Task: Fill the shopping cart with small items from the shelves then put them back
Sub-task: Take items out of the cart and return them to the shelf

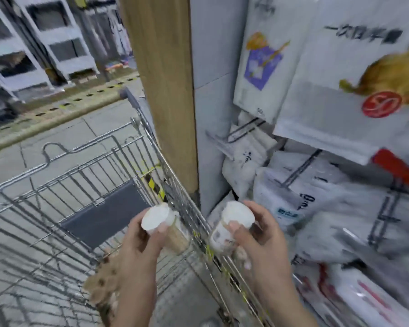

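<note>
My left hand [139, 239] grips a stack of white paper cups in a clear sleeve [162, 223], held over the right side of the wire shopping cart [64, 175]. Gripped in my right hand [260, 234] is a second sleeve of white cups [232, 223], just past the cart's right rim and in front of the lower shelf. A brown patterned pack [104, 286] lies in the cart below my left forearm. The picture is blurred by motion.
A wooden post [161, 90] stands right behind the cart's far corner. To the right, shelves hold white plastic-wrapped packs [316, 204], with white bags [340, 79] hanging above them. Grey floor tiles [57, 133] and more shelving units [57, 38] lie to the left.
</note>
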The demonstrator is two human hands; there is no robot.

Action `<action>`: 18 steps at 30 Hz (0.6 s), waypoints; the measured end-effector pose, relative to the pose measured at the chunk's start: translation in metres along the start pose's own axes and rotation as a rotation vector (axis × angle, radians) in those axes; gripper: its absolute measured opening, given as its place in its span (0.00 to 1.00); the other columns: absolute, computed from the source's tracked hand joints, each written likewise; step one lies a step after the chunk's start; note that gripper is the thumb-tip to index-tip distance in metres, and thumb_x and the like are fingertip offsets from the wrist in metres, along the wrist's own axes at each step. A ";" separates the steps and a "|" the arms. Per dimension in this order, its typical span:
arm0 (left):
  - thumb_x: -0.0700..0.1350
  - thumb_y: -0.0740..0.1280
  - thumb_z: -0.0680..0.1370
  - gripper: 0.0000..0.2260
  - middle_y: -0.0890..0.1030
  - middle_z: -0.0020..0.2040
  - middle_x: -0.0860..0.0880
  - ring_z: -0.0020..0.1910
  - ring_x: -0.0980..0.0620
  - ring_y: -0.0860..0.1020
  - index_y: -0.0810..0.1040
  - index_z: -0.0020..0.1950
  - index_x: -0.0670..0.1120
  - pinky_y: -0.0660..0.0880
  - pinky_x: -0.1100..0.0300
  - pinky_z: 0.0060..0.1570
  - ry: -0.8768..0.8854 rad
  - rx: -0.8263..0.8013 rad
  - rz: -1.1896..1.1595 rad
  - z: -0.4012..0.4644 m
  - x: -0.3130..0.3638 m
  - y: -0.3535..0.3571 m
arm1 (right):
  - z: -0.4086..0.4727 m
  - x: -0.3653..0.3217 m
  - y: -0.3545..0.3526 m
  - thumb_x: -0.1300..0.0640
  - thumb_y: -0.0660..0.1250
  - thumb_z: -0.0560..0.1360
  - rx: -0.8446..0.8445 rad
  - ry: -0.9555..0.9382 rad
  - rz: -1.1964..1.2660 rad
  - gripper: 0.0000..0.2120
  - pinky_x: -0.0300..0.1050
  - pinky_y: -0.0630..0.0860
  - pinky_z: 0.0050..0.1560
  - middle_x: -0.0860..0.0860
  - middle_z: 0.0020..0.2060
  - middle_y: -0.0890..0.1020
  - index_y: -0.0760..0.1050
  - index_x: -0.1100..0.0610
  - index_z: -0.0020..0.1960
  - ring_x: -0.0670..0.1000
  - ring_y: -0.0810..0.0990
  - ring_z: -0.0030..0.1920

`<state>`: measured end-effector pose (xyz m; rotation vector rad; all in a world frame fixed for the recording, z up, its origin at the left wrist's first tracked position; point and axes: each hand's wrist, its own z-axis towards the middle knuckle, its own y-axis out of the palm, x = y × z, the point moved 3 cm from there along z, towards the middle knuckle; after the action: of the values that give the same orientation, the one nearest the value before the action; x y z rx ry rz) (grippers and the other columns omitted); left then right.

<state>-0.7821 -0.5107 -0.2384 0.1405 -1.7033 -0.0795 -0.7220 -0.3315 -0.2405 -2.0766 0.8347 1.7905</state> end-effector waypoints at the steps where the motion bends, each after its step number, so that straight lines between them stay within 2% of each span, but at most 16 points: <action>1: 0.56 0.73 0.59 0.21 0.81 0.54 0.49 0.57 0.45 0.78 0.80 0.51 0.57 0.74 0.50 0.55 -0.005 -0.037 -0.009 -0.019 0.007 0.014 | -0.017 -0.015 -0.020 0.50 0.81 0.60 0.020 -0.011 -0.004 0.24 0.33 0.75 0.36 0.45 0.44 0.84 0.78 0.49 0.54 0.44 0.81 0.41; 2: 0.57 0.72 0.59 0.21 0.82 0.53 0.50 0.57 0.45 0.78 0.80 0.51 0.57 0.74 0.49 0.56 -0.014 -0.059 -0.032 -0.030 0.011 0.022 | -0.026 -0.023 -0.031 0.49 0.80 0.61 0.019 -0.018 -0.015 0.24 0.33 0.76 0.37 0.45 0.44 0.84 0.78 0.49 0.54 0.43 0.81 0.41; 5: 0.55 0.73 0.61 0.18 0.83 0.51 0.54 0.55 0.51 0.79 0.81 0.50 0.58 0.74 0.49 0.57 -0.023 -0.168 -0.075 -0.096 0.021 0.052 | -0.083 -0.055 -0.097 0.53 0.73 0.66 0.080 -0.047 -0.045 0.13 0.37 0.76 0.40 0.43 0.43 0.84 0.80 0.47 0.51 0.42 0.82 0.43; 6: 0.56 0.72 0.61 0.19 0.83 0.51 0.55 0.54 0.53 0.80 0.81 0.51 0.58 0.74 0.51 0.56 -0.039 -0.205 -0.079 -0.121 0.024 0.063 | -0.104 -0.063 -0.122 0.56 0.74 0.68 0.123 -0.061 -0.054 0.10 0.36 0.76 0.39 0.42 0.42 0.84 0.80 0.46 0.48 0.43 0.82 0.43; 8: 0.57 0.72 0.59 0.24 0.83 0.50 0.55 0.50 0.56 0.80 0.79 0.54 0.53 0.73 0.52 0.54 -0.075 -0.278 -0.090 -0.171 0.027 0.084 | -0.148 -0.077 -0.172 0.60 0.74 0.68 0.213 -0.084 -0.083 0.11 0.35 0.76 0.38 0.42 0.42 0.84 0.81 0.44 0.44 0.43 0.81 0.42; 10: 0.55 0.73 0.59 0.25 0.84 0.49 0.55 0.49 0.55 0.80 0.78 0.55 0.50 0.73 0.50 0.54 -0.096 -0.376 -0.082 -0.220 0.031 0.106 | -0.197 -0.087 -0.222 0.54 0.74 0.65 0.313 -0.079 -0.085 0.10 0.40 0.78 0.40 0.43 0.43 0.84 0.82 0.44 0.46 0.46 0.81 0.44; 12: 0.48 0.76 0.62 0.23 0.84 0.51 0.51 0.53 0.50 0.80 0.78 0.56 0.48 0.73 0.46 0.56 -0.124 -0.495 -0.054 -0.268 0.035 0.129 | -0.247 -0.096 -0.270 0.48 0.73 0.63 0.413 -0.075 -0.069 0.15 0.50 0.80 0.42 0.44 0.44 0.84 0.81 0.44 0.49 0.49 0.82 0.46; 13: 0.46 0.78 0.61 0.24 0.84 0.51 0.50 0.54 0.48 0.80 0.79 0.56 0.49 0.73 0.46 0.56 -0.140 -0.551 -0.045 -0.292 0.036 0.140 | -0.271 -0.101 -0.293 0.47 0.73 0.62 0.470 -0.083 -0.070 0.17 0.52 0.80 0.43 0.44 0.45 0.84 0.81 0.44 0.51 0.49 0.82 0.48; 15: 0.52 0.77 0.60 0.21 0.83 0.50 0.48 0.53 0.45 0.80 0.81 0.52 0.52 0.73 0.47 0.51 -0.161 -0.672 -0.023 -0.336 0.040 0.164 | -0.321 -0.113 -0.334 0.45 0.71 0.62 0.604 -0.116 -0.069 0.20 0.46 0.78 0.45 0.45 0.46 0.84 0.80 0.44 0.54 0.47 0.82 0.48; 18: 0.53 0.77 0.63 0.16 0.84 0.48 0.51 0.50 0.48 0.80 0.82 0.48 0.56 0.73 0.49 0.50 -0.172 -0.858 0.021 -0.403 0.050 0.206 | -0.397 -0.130 -0.391 0.47 0.70 0.66 0.792 -0.177 -0.051 0.14 0.42 0.75 0.44 0.45 0.47 0.83 0.79 0.44 0.52 0.43 0.81 0.45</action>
<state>-0.3993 -0.3018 -0.1067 -0.5353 -1.7023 -0.8082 -0.1817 -0.2081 -0.0991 -1.3893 1.1747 1.2791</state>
